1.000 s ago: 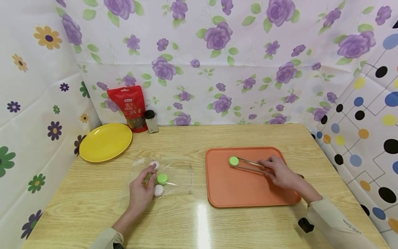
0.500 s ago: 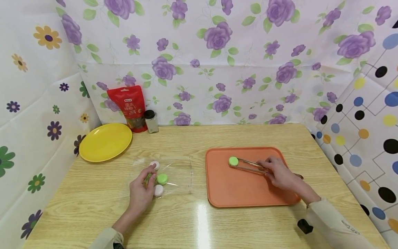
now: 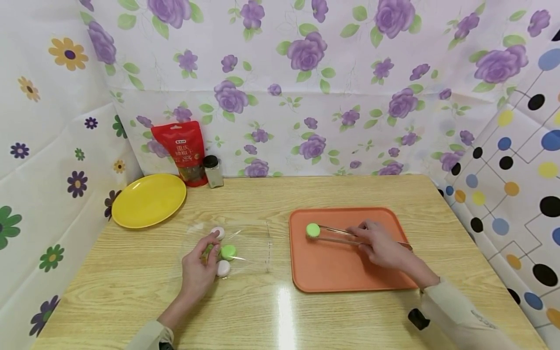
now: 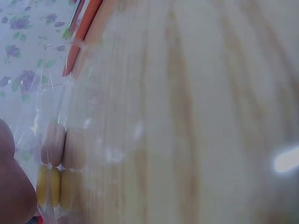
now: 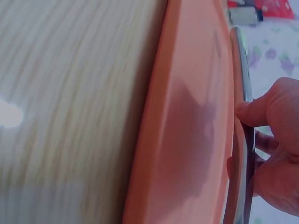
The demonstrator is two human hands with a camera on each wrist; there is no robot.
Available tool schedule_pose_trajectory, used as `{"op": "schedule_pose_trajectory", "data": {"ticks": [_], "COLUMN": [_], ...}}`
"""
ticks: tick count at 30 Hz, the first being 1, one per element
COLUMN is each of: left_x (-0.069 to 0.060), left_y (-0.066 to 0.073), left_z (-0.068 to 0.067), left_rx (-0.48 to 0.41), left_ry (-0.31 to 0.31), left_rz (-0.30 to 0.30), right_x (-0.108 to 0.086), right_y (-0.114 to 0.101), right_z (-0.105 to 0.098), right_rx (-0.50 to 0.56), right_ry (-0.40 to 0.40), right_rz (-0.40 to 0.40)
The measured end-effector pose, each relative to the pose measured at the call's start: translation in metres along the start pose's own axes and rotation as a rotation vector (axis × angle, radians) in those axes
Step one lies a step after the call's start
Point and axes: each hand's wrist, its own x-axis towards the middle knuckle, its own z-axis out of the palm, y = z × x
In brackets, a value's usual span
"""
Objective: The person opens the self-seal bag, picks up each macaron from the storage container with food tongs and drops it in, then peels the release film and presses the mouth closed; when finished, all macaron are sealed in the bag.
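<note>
My right hand (image 3: 379, 243) grips metal tongs (image 3: 337, 239) over the orange tray (image 3: 350, 277). Between the tong tips sits a bright green macaron (image 3: 312, 230). In the right wrist view the thumb and fingers press the tongs (image 5: 246, 84) from both sides. On the left, my left hand (image 3: 199, 270) holds a clear plastic bag (image 3: 253, 243) lying on the table. Inside the bag are another green macaron (image 3: 228, 252) and two pale pink macarons (image 3: 223, 268). The left wrist view also shows a yellow macaron (image 4: 49, 186); the hand partly covers the bag's contents.
A yellow plate (image 3: 148, 200) stands at the back left. Behind it are a red pouch (image 3: 181, 150) and a black-capped jar (image 3: 213, 171), near the flowered back wall (image 3: 280, 121). Wooden table (image 3: 280, 194) surface lies between bag and tray.
My right hand has shifted left over the tray, carrying the tongs and the green macaron with it. The left hand and the bag stay where they were.
</note>
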Motion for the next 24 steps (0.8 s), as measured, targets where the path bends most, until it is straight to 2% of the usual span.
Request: {"op": "schedule_pose_trajectory", "data": {"ticks": [6, 9, 17, 24], "left_x": [0.005, 0.006, 0.0, -0.001], "left_y": [0.022, 0.027, -0.001, -0.004], "left_z": [0.0, -0.001, 0.002, 0.002], "left_rx": [0.008, 0.005, 0.001, -0.021], "left_ry": [0.018, 0.026, 0.022, 0.018], "left_rz": [0.006, 0.017, 0.018, 0.033], "right_x": [0.02, 0.033, 0.069, 0.094], "right_y": [-0.025, -0.039, -0.07, -0.09], "right_z": [0.003, 0.004, 0.016, 0.035], "right_rx": [0.039, 0.062, 0.071, -0.002], "right_ry": [-0.042, -0.082, -0.134, -0.128], "right_rz": [-0.036, -0.065, -0.139, -0.155]}}
